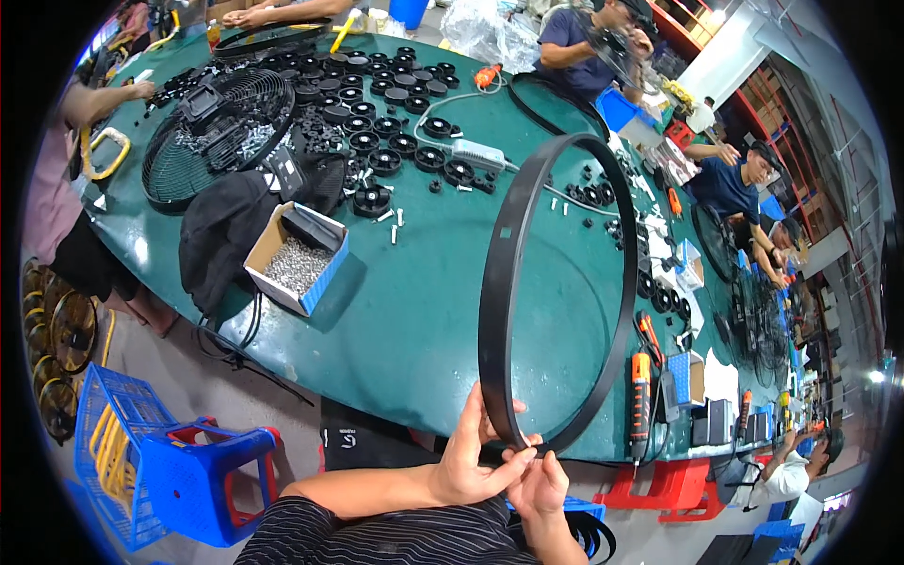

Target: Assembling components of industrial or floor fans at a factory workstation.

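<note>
A wide black hoop (497,282), the flat ring band of a fan guard by its look, stands upright above the front edge of the green table. My left hand (471,452) grips its lower part, thumb pointing to the right and fingers wrapped behind the band. Close beside it, my right hand (539,485) pinches the hoop's bottom, where the band's ends seem to meet. Both sets of fingertips nearly touch; what lies between them is too small to make out. A small square hole shows in the hoop's left side.
On the green table (395,311) stand a box of small screws (299,266), a black bag (221,235), several round black knobs (386,162) and a wire fan guard (160,160). An orange electric screwdriver (640,395) lies right. Co-workers surround the table; a blue stool (202,485) stands lower left.
</note>
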Demonstrator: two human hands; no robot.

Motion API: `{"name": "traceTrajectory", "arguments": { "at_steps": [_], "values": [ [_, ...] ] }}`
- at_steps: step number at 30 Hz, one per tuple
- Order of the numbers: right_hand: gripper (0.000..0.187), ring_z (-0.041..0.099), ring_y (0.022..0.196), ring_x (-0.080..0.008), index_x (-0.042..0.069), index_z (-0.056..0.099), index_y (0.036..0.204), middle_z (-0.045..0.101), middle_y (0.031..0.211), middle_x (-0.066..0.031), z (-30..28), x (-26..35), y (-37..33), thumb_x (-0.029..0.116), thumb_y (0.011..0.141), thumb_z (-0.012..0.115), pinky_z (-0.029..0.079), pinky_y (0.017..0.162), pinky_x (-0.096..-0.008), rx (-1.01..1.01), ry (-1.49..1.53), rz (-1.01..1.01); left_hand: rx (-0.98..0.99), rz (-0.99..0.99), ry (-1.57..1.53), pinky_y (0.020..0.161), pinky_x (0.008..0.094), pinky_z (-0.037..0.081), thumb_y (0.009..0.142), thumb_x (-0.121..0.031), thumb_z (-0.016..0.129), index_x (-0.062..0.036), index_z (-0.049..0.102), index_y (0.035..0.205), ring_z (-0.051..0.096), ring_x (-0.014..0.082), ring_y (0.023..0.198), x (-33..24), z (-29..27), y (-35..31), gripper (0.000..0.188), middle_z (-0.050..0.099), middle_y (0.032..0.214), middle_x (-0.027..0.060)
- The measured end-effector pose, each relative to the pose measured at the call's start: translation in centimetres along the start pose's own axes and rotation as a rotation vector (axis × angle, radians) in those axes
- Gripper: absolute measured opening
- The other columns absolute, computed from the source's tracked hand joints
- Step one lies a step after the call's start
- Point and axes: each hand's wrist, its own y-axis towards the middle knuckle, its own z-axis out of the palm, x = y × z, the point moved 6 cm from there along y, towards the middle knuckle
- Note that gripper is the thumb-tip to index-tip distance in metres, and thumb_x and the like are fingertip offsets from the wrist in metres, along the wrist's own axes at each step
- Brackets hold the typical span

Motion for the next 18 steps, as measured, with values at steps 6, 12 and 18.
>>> {"name": "traceTrajectory", "arguments": {
  "at_steps": [6, 12, 18],
  "values": [
    [0.037, 0.067, 0.104, -0.0357, 0.006, 0.051, 0.119, 0.064, 0.116, -0.024, 0.3, 0.1, -0.4, 0.026, 0.092, 0.066, 0.057, 0.089, -0.0423, -0.002, 0.177, 0.002, -0.035, 0.045, -0.082, 0.077, 0.0327, 0.058, 0.081, 0.015, 0.067, -0.006, -0.002, 0.156, 0.069, 0.0213, 0.091, -1.5, -1.3, 1.5, 0.105, 0.05, 0.127, 0.025],
    [0.036, 0.065, 0.108, -0.0384, 0.001, 0.048, 0.12, 0.061, 0.123, -0.0295, -0.1, 0.5, -1.6, 0.019, 0.092, 0.063, 0.056, 0.093, -0.0434, 0.167, 0.24, 0.044, -0.039, -0.075, -0.487, 0.072, 0.0234, 0.051, 0.094, -0.006, 0.066, 0.0037, 0.024, 0.15, 0.063, 0.0117, 0.081, -3.6, -2.2, 5.2, 0.07, 0.064, 0.104, 0.0121],
    [0.039, 0.064, 0.109, -0.0381, 0.0, 0.046, 0.124, 0.059, 0.121, -0.0304, 0.1, 0.1, -1.4, 0.016, 0.091, 0.061, 0.054, 0.096, -0.0426, 0.194, 0.287, 0.052, 0.05, -0.199, -0.638, 0.07, 0.0197, 0.044, 0.099, -0.015, 0.062, 0.0032, 0.052, 0.126, 0.059, 0.0047, 0.079, -3.5, -1.3, 5.2, 0.034, 0.067, 0.1, 0.0054]
  ]
}}
